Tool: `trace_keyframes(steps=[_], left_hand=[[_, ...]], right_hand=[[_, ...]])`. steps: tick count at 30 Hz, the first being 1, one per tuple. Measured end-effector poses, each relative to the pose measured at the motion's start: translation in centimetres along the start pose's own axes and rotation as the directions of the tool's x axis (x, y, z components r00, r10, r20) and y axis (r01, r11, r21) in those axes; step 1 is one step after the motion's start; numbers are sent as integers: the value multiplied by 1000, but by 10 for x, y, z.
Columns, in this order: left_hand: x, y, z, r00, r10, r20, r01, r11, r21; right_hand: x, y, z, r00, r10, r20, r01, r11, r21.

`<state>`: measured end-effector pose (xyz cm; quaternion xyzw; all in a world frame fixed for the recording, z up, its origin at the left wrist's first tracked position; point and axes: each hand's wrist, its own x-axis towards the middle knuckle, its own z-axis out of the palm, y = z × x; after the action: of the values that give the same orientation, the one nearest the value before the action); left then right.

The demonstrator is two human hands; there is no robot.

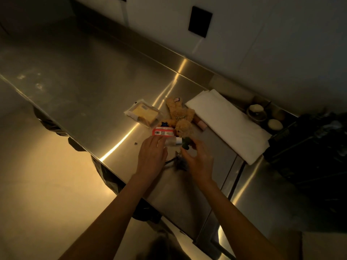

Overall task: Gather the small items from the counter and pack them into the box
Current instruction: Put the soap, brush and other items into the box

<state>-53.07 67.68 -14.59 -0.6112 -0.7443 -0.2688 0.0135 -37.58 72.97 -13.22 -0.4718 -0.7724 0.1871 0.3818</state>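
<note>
Left hand (152, 154): fingers flat on clear bottle (171, 142)
Right hand (199, 162): pinches dark item (185, 144)
Red box (163, 131), 12 o'clock: label unreadable

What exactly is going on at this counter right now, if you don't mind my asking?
A person is gathering small items on a steel counter. The left hand rests by a small clear bottle and a red packet; the right hand pinches a small dark object. A plush bear and bagged yellow item lie untouched.

Bare steel counter (78, 87) open at left, plush bear (179, 117), sachet (143, 113), white cloth (229, 122) crowding right
</note>
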Motion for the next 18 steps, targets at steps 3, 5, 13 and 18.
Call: trace_keyframes(steps=[3,5,13,18], left_hand=[[10,7,8,994,29,103,-27,999,-18],[16,11,15,986,43,162,-40,999,-21],[38,20,36,965,87,246,-107,992,69],[42,13,41,961,8,276,-48,989,139]], right_hand=[[1,3,-18,998,-29,-47,30,999,20],[1,8,-30,998,-27,-51,28,999,23],[-9,28,-58,997,6,-82,-7,1000,-12],[-13,32,-60,996,-2,-84,0,1000,-31]])
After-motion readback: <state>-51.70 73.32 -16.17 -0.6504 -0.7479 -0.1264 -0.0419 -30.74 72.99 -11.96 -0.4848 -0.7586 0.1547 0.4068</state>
